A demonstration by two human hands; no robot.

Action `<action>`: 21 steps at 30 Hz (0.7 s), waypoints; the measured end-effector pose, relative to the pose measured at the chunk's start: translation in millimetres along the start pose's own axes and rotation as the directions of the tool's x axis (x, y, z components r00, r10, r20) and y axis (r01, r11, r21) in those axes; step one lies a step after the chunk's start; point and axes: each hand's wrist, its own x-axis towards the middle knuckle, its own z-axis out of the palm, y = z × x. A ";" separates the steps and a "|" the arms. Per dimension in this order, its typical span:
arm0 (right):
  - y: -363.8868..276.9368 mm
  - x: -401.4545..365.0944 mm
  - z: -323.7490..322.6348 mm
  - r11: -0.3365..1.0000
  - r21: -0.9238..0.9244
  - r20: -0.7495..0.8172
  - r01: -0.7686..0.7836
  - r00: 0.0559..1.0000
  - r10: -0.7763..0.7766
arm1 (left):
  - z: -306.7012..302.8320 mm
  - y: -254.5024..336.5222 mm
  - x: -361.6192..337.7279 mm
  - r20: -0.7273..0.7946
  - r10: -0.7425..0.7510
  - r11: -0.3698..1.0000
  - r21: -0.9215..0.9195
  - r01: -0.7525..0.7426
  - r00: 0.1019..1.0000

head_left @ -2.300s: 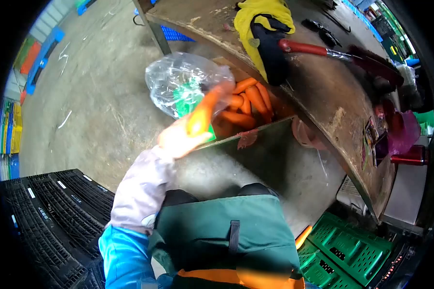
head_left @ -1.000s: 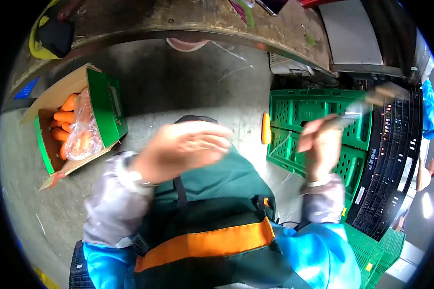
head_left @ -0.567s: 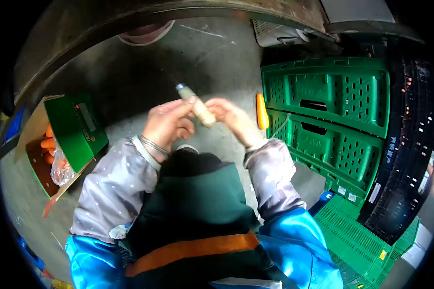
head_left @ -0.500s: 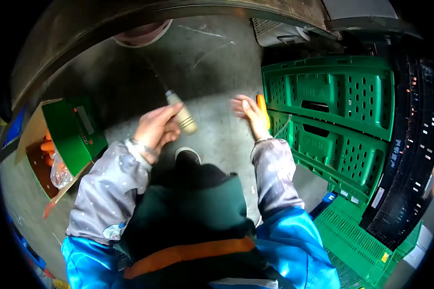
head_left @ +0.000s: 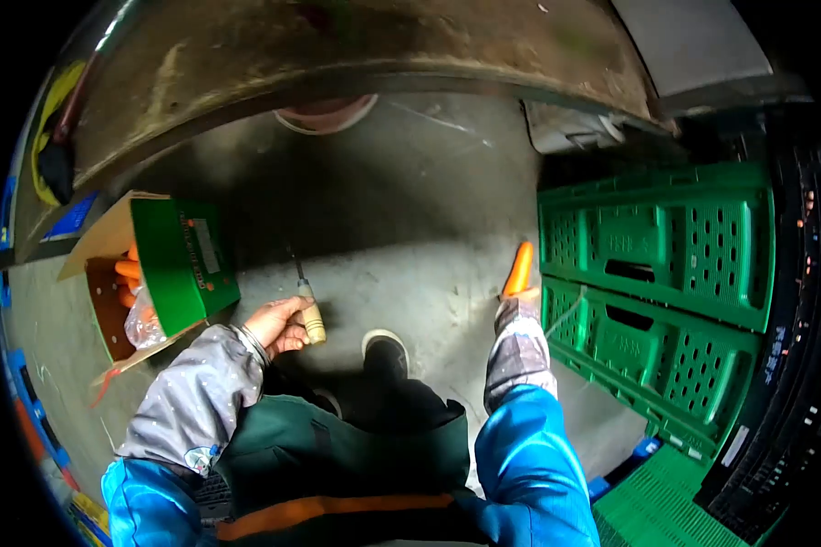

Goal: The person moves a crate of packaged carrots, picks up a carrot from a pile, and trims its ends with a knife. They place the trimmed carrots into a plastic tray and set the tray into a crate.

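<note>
My left hand (head_left: pixel 278 326) is closed on a tool (head_left: pixel 313 323) with a pale wooden handle and a thin dark metal shaft. The shaft points away from me, and its exact kind does not show. To the right, my right hand (head_left: pixel 524 296) grips an orange carrot (head_left: pixel 519 268) by its near end. The carrot sticks up beyond the hand, and most of the fingers are hidden from view. Both hands are apart, over the grey floor.
A green cardboard box (head_left: pixel 178 260) with several carrots (head_left: pixel 129 271) and a plastic bag stands at the left. Green crates (head_left: pixel 657 242) stack at the right beside black crates (head_left: pixel 794 365). A brown worktop (head_left: pixel 383 41) crosses the far side, with a reddish tub (head_left: pixel 328 117) beneath.
The view has tilted up, showing more worktop. My left hand has moved left with the tool and closer to the box. My right hand has turned, and the carrot now points up beyond it.
</note>
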 end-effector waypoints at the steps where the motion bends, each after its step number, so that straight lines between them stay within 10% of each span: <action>1: -4.5 -1.6 4.0 0.984 0.179 0.112 -0.013 0.994 -0.008 | -6.5 1.6 -1.7 0.014 -0.002 1.000 -0.007 0.002 1.000; 4: -18.4 -18.1 4.6 0.462 0.711 0.655 -0.530 0.739 -0.161 | -28.1 6.2 -5.8 0.081 -0.014 1.000 -0.014 0.015 0.997; 8: -41.9 -152.9 -86.7 0.080 0.498 0.702 -0.864 0.347 -0.622 | -25.3 8.6 -59.7 0.099 0.003 0.991 -0.135 0.010 0.995; 10: -62.4 -230.3 -154.7 0.089 0.476 0.628 -0.875 0.268 -0.731 | -16.8 -3.0 -86.0 0.116 0.028 0.984 -0.179 -0.007 0.993; 13: -88.3 -307.1 -246.5 0.148 -0.027 0.552 -0.989 -0.138 -0.822 | -3.4 -22.8 -121.9 0.250 0.037 0.945 -0.323 0.047 0.968; 21: -123.6 -450.2 -424.6 0.285 -0.127 0.622 -0.950 -0.300 -0.723 | 68.0 -9.7 -289.0 0.335 0.261 0.746 -0.665 0.031 0.905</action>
